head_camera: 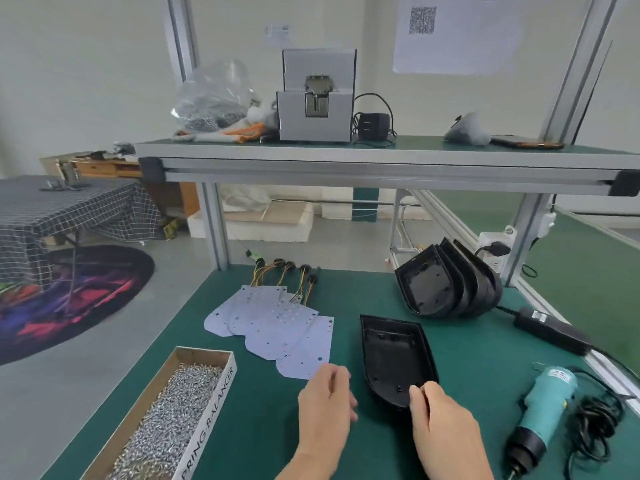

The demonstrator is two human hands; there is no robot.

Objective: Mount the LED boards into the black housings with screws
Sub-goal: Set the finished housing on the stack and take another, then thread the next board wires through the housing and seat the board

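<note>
Right hand (440, 420) pinches the housing (391, 355) by its near rim. Left hand (325, 400), loosely curled and seemingly empty, should lift the LED board (308, 351) just beyond it by its edge.

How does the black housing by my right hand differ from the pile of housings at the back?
The single housing lies flat, hollow side up; the pile of housings stands tilted on edge, several nested. The right hand holds the single housing's near end; nothing touches the pile. Both are black with one rounded end.

Green bench (259, 420) carries LED boards (277, 327), black housings (394, 355), screw box (214, 403), electric screwdriver (547, 407).
</note>
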